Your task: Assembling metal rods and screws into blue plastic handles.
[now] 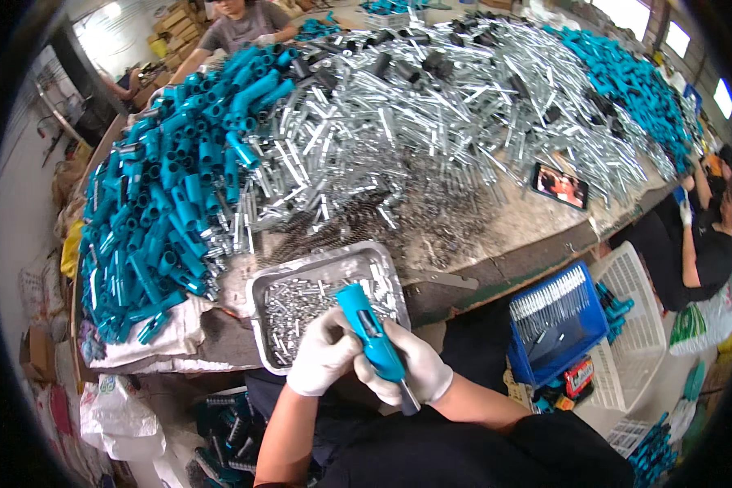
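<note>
My right hand (419, 366), in a white glove, is wrapped round a teal plastic tool housing (368, 329) with an open slot in its side. The housing is tilted, its wide end away from me, and a rod with a dark sleeve and metal tip (409, 398) sticks out of its near end. My left hand (324, 356), also gloved, has its fingers curled closed against the housing's left side. Whatever may be between those fingers is hidden. Just beyond both hands, a metal tray (256, 317) holds many small silvery pins (297, 313).
Teal housings (167, 195) are heaped at the left, metal rods (431, 106) across the middle, and more teal parts (634, 85) at the far right. A phone (559, 187) lies near the table edge. Blue bin (529, 362) and white crate (626, 285) stand right. Other people (240, 28) sit around.
</note>
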The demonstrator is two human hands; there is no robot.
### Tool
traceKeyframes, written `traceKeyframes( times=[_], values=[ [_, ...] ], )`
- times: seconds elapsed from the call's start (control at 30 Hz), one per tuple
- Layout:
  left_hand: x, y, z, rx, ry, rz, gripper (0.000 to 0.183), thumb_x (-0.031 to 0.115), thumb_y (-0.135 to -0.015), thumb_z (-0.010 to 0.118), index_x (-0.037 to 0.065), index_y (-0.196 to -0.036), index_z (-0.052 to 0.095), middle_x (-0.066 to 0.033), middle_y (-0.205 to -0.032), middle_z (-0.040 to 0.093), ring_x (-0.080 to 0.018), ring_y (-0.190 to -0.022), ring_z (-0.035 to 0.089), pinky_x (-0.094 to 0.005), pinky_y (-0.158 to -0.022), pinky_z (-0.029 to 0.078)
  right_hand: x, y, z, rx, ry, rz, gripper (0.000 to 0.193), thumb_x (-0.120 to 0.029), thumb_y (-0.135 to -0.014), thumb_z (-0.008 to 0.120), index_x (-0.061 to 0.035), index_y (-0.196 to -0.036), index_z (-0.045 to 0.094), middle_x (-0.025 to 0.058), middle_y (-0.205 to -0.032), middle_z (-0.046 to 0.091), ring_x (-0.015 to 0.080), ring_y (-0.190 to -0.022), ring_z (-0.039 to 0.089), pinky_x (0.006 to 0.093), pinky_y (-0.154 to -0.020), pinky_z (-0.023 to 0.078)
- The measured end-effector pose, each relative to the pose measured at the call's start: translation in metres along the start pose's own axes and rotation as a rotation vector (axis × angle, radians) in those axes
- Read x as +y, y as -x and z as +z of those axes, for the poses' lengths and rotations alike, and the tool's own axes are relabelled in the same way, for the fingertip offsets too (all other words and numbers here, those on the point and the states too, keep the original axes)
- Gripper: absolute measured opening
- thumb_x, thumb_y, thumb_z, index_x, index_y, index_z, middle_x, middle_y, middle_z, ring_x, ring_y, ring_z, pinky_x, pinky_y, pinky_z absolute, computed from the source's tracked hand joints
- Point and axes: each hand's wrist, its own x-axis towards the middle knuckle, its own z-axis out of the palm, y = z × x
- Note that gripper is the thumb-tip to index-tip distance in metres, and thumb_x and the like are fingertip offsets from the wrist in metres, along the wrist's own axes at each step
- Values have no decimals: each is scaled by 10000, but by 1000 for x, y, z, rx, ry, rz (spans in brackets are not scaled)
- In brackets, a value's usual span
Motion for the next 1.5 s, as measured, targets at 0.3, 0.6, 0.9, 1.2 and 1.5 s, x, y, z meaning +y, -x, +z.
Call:
traceKeyframes(
  times=[0.3, 0.6, 0.9, 1.2, 1.5],
  values=[
    [22, -5, 22, 69, -341, 79, 270, 205, -861, 700, 36, -1031, 575, -45, -907, 649, -118, -765, 600, -283, -720, 504, -6, 3, -6, -20, 106, -159, 573, -485, -1050, 327, -33, -1382, 445, 169, -822, 647, 166, -453, 524, 257, -420, 446],
    [-14, -19, 58, -287, -512, -108, 493, 536, -1015, 437, 79, -877, 559, -29, -713, 541, -140, -647, 500, -304, -587, 417, -51, 1, 29, 378, 857, -779, 533, -477, -947, 573, 24, -1126, 562, 96, -938, 647, 168, -862, 628, 315, -799, 512],
    [99, -171, 28, -379, -1277, 305, 681, 646, -988, 339, 39, -1010, 647, -150, -682, 659, -319, -712, 695, -426, -731, 539, -94, 13, -46, 270, 229, -667, 462, -471, -1024, 441, -32, -1146, 516, 86, -838, 612, 186, -571, 582, 312, -487, 482],
    [175, -405, -47, 567, -1561, 304, 617, 364, -917, 501, 36, -1419, 353, -284, -1115, 662, -427, -1038, 653, -490, -916, 492, -107, -3, -63, 216, 367, -367, 577, -534, -927, 574, 6, -1118, 503, 123, -793, 603, 176, -464, 509, 289, -407, 397],
    [153, -429, -79, 562, -1319, 302, 459, 305, -929, 546, 89, -1333, 519, -284, -1176, 634, -409, -1125, 609, -444, -960, 468, -98, -4, -71, 368, 353, -405, 529, -544, -984, 451, -30, -1069, 535, 90, -686, 560, 179, -408, 471, 299, -345, 360]
  ],
)
